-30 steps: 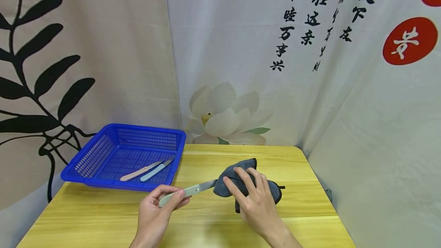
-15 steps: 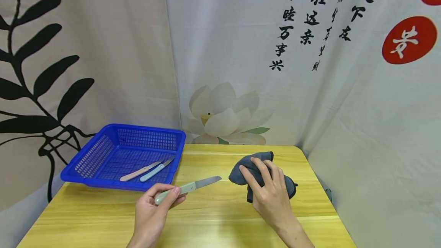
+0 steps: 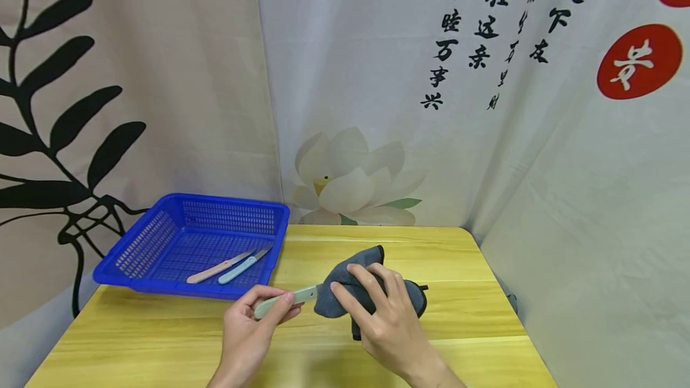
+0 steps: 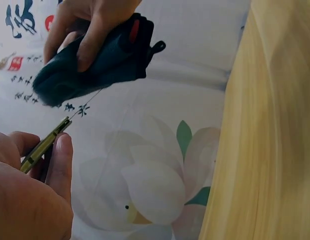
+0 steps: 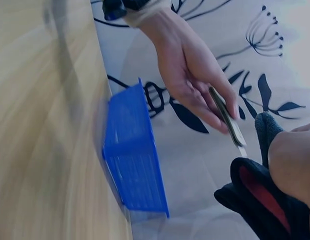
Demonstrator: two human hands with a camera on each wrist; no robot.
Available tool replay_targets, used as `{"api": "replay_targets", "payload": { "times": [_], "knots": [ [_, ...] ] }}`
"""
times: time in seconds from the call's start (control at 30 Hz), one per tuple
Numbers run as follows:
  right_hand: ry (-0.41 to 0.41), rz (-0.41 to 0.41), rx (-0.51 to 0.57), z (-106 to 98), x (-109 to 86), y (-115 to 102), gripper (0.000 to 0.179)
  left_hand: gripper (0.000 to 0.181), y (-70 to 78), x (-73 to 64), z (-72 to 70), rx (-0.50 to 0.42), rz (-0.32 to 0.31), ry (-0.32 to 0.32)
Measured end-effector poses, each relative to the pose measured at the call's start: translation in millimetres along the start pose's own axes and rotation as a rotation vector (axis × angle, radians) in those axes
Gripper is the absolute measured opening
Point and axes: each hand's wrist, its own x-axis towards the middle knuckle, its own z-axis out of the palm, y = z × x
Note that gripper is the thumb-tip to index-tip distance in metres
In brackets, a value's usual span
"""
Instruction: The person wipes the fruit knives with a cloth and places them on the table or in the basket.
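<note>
My left hand [image 3: 250,322] pinches the pale green handle of a folding knife [image 3: 288,302] between thumb and fingers, the knife pointing right. Its blade runs into a folded dark grey cloth [image 3: 336,292], which hides nearly all of it. With curled fingers my right hand [image 3: 388,322] grips that cloth around the blade, above the table. In the left wrist view, a thin strip of blade shows between the knife handle [image 4: 45,145] and the cloth [image 4: 105,65]. Seen from the right wrist, the cloth [image 5: 267,200] is folded double, with a red patch inside.
A blue plastic basket [image 3: 124,277] stands at the table's back left. Inside lie a pink-handled knife [image 3: 215,270] and a light blue-handled knife [image 3: 239,269], blades out. The wooden table [image 3: 463,316] ends at a printed curtain [image 3: 345,76] behind it.
The cloth in my right hand first moved right, off the knife's blade, leaving it bare. Now it is back to the left, covering the blade up to the handle. My left hand shifted slightly.
</note>
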Motion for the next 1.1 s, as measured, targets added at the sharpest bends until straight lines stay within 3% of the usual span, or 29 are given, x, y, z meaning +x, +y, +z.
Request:
{"api": "replay_targets", "payload": {
  "times": [0.3,0.47,0.57,0.83,1.1],
  "knots": [
    [-0.117,-0.014,0.015,5.8,-1.9,-11.5,0.045,0.024,0.7,-2.2,2.7,0.017,-0.012,-0.009],
    [-0.128,-0.001,0.003,6.5,-4.5,-9.4,0.074,0.023,0.4,-2.5,2.4,0.017,-0.004,-0.009],
    [-0.135,0.008,-0.016,6.3,-5.8,-6.4,0.081,0.022,0.6,-2.8,1.9,0.017,0.001,-0.009],
    [-0.132,0.039,-0.039,5.1,-12.3,5.3,0.060,0.020,0.8,-2.1,0.9,0.014,0.018,-0.009],
    [-0.140,0.061,-0.058,4.0,-17.2,13.4,0.055,0.021,1.5,-2.6,-1.5,0.034,0.004,-0.002]
  ]
}}
